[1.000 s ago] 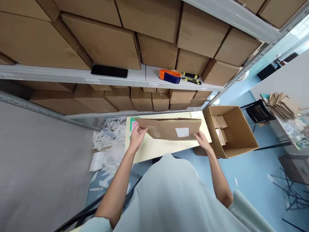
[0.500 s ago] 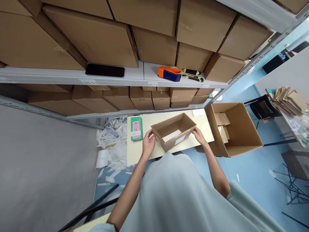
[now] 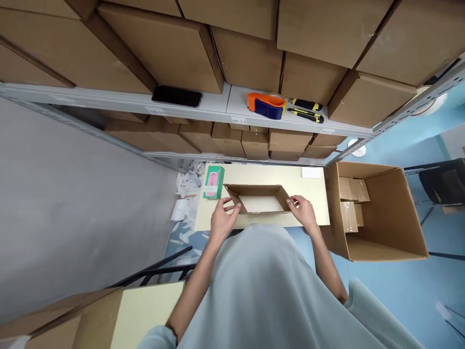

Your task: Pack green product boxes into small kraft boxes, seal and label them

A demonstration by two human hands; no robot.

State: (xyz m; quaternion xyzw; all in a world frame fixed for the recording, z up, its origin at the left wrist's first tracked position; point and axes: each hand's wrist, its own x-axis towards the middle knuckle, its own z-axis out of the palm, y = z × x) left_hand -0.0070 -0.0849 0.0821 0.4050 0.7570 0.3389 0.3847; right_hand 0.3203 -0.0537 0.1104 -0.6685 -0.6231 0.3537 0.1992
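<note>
A brown cardboard box (image 3: 254, 190) with an open top stands near the front edge of the pale yellow table (image 3: 283, 174). Its inside is visible down to a light bottom. My left hand (image 3: 224, 222) grips the left end, thumb and fingers at the wall. At the opposite end, my right hand (image 3: 302, 213) pinches the right wall between thumb and fingers. To the left of the box lies a green package (image 3: 213, 182) with a pink phone case picture. A small white paper (image 3: 311, 172) rests at the table's back right.
A large open carton (image 3: 392, 203) with several small taped boxes stands right of the table. Above the table, a metal shelf (image 3: 214, 111) carries stacked cartons, a black phone (image 3: 177, 96), an orange and blue tape dispenser (image 3: 267, 105) and yellow-black utility knives (image 3: 305, 110). Paper scraps (image 3: 187, 186) lie at left.
The flat cardboard has been opened out into a box and lowered onto the table, its top now facing up. Both hands stayed on its ends. My view has shifted.
</note>
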